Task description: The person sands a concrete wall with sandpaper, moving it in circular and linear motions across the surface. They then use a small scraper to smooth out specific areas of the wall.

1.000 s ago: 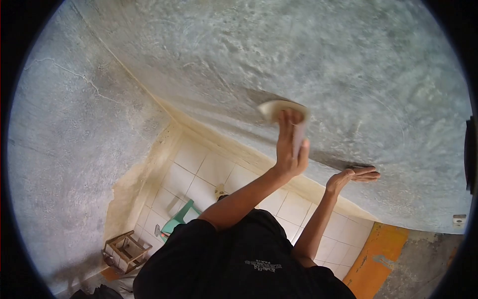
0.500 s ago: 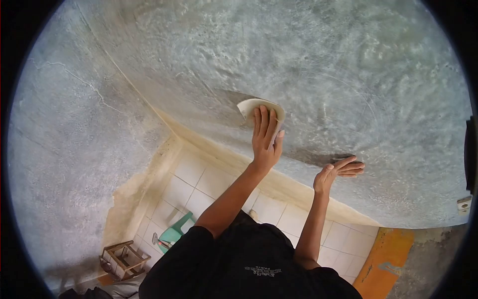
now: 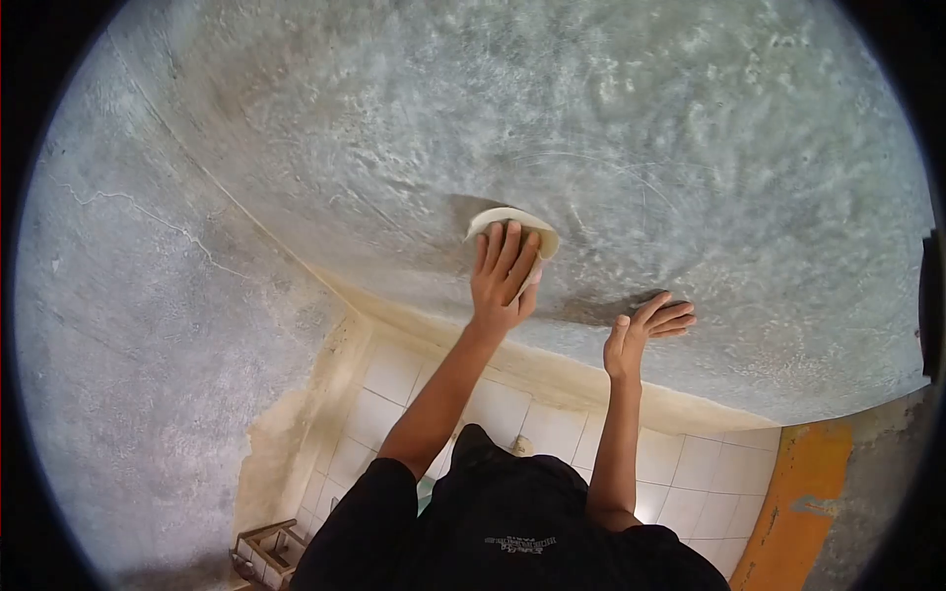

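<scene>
My left hand presses a pale, curled sheet of sandpaper against the grey plastered wall. Its fingers lie over the paper, whose upper edge bends away from the wall, with the thumb at the right side. To the right and a little lower, my right hand rests on the wall with its fingers stretched out and the thumb apart, holding nothing.
At left a second wall with a thin crack meets this one in a corner. Below lie white floor tiles, a small wooden stool and a small pale lump. An orange painted strip stands lower right.
Both hands have shifted slightly left in view; the sandpaper stays under my left hand, whose fingers are more spread. The view has tilted, so the green plastic item below is mostly hidden.
</scene>
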`<state>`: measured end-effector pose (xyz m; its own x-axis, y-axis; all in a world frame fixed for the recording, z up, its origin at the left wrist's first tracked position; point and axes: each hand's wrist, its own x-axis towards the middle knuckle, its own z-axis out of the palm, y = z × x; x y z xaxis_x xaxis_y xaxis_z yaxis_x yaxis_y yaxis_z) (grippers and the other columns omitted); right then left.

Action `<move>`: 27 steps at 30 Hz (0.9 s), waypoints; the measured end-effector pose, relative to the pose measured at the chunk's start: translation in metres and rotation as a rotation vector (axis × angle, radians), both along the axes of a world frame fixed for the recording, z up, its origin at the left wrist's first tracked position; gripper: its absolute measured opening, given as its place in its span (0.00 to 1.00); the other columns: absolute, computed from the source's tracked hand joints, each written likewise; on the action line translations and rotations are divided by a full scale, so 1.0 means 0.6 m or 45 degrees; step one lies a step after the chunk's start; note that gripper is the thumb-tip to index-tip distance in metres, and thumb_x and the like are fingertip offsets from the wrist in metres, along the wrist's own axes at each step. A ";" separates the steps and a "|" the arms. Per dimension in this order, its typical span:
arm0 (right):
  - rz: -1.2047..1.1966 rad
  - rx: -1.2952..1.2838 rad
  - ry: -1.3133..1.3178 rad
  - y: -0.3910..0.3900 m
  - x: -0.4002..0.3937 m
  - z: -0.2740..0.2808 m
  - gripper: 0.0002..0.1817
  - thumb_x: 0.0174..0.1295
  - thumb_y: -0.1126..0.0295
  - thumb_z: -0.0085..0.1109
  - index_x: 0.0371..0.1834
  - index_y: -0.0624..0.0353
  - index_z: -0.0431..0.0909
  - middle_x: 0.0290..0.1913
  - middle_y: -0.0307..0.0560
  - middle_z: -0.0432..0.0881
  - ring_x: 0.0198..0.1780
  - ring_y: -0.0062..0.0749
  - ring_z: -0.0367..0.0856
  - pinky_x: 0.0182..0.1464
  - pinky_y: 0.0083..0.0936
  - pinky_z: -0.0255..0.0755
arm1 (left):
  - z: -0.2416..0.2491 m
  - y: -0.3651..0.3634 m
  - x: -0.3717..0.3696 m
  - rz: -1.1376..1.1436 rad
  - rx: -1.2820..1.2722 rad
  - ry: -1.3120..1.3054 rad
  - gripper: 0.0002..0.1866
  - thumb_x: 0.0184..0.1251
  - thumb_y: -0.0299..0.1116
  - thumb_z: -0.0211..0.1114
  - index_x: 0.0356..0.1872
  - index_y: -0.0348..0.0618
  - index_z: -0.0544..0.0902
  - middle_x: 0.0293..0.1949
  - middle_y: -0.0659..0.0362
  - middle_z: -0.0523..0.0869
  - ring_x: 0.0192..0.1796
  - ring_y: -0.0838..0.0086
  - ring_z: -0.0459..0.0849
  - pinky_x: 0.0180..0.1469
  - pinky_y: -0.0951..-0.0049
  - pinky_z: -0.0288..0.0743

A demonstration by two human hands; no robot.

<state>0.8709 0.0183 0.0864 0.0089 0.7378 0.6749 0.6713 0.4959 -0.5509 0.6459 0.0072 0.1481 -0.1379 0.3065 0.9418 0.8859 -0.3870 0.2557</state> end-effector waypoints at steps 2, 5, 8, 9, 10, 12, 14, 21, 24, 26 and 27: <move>0.009 -0.005 0.044 -0.005 -0.003 0.001 0.44 0.73 0.37 0.27 0.80 0.51 0.27 0.76 0.60 0.07 0.72 0.60 -0.03 0.64 0.66 0.00 | 0.018 0.008 -0.033 -0.085 0.085 -0.095 0.24 0.78 0.35 0.47 0.68 0.30 0.67 0.70 0.38 0.66 0.75 0.48 0.60 0.75 0.54 0.53; 0.032 0.014 0.024 -0.016 0.001 0.010 0.43 0.73 0.36 0.26 0.81 0.50 0.31 0.77 0.60 0.12 0.74 0.61 0.01 0.65 0.67 0.02 | 0.034 0.004 -0.026 -0.165 -0.174 -0.247 0.23 0.78 0.35 0.46 0.67 0.32 0.70 0.69 0.41 0.68 0.75 0.50 0.61 0.75 0.53 0.51; 0.000 0.024 -0.009 -0.024 0.005 0.013 0.46 0.70 0.33 0.31 0.81 0.50 0.35 0.79 0.61 0.16 0.76 0.62 0.06 0.66 0.69 0.05 | 0.055 0.003 -0.015 -0.066 0.093 0.253 0.22 0.77 0.35 0.49 0.65 0.33 0.72 0.65 0.42 0.74 0.73 0.54 0.67 0.74 0.52 0.54; -0.116 0.050 -0.041 -0.027 0.006 0.013 0.49 0.67 0.32 0.37 0.81 0.50 0.34 0.79 0.61 0.16 0.76 0.62 0.08 0.67 0.69 0.08 | 0.065 0.013 -0.019 -0.068 0.159 -0.007 0.21 0.76 0.35 0.50 0.65 0.37 0.74 0.64 0.43 0.75 0.72 0.55 0.69 0.74 0.52 0.55; -0.237 0.075 -0.074 -0.030 0.009 0.012 0.52 0.65 0.31 0.43 0.81 0.50 0.33 0.78 0.60 0.15 0.77 0.62 0.09 0.68 0.70 0.12 | 0.072 0.020 -0.021 -0.076 0.221 -0.268 0.20 0.75 0.36 0.52 0.64 0.40 0.76 0.63 0.45 0.77 0.70 0.55 0.71 0.74 0.52 0.56; -0.430 0.094 -0.061 -0.031 0.011 0.015 0.60 0.58 0.31 0.55 0.81 0.50 0.32 0.78 0.61 0.15 0.77 0.63 0.11 0.69 0.72 0.17 | 0.068 0.012 -0.013 -0.076 -0.132 -0.489 0.18 0.76 0.35 0.52 0.60 0.39 0.77 0.58 0.48 0.79 0.64 0.58 0.73 0.68 0.56 0.59; -0.534 0.097 0.001 -0.027 0.020 0.023 0.68 0.49 0.32 0.66 0.81 0.51 0.31 0.78 0.64 0.15 0.77 0.65 0.11 0.68 0.74 0.20 | 0.108 0.002 0.012 0.253 0.043 0.367 0.17 0.78 0.36 0.50 0.53 0.32 0.79 0.49 0.48 0.83 0.55 0.62 0.79 0.59 0.60 0.69; -0.395 -0.003 0.117 -0.006 0.077 0.011 0.78 0.41 0.32 0.71 0.78 0.55 0.20 0.75 0.67 0.08 0.75 0.69 0.07 0.68 0.75 0.20 | 0.134 0.024 0.020 -0.074 -0.093 0.045 0.22 0.77 0.33 0.47 0.65 0.29 0.72 0.66 0.43 0.73 0.72 0.59 0.68 0.72 0.54 0.60; -0.397 0.004 0.029 0.002 0.087 -0.004 0.79 0.41 0.31 0.71 0.77 0.57 0.18 0.73 0.69 0.06 0.73 0.70 0.04 0.68 0.73 0.16 | 0.152 0.052 0.018 -0.242 0.305 0.185 0.25 0.77 0.35 0.47 0.71 0.36 0.66 0.73 0.49 0.65 0.76 0.59 0.62 0.76 0.53 0.53; -0.364 -0.027 0.046 0.000 0.089 -0.010 0.79 0.42 0.31 0.71 0.77 0.58 0.17 0.73 0.70 0.05 0.73 0.69 0.04 0.68 0.72 0.14 | 0.142 0.047 0.005 -0.275 -0.271 -0.292 0.26 0.77 0.36 0.46 0.71 0.35 0.65 0.74 0.49 0.64 0.77 0.59 0.59 0.77 0.55 0.48; -0.357 -0.038 0.058 0.001 0.090 -0.011 0.79 0.42 0.32 0.71 0.77 0.59 0.16 0.73 0.70 0.05 0.73 0.69 0.03 0.68 0.72 0.13 | 0.148 0.048 0.010 -0.268 -0.384 -0.264 0.26 0.77 0.36 0.45 0.72 0.35 0.64 0.74 0.48 0.63 0.77 0.59 0.58 0.78 0.56 0.46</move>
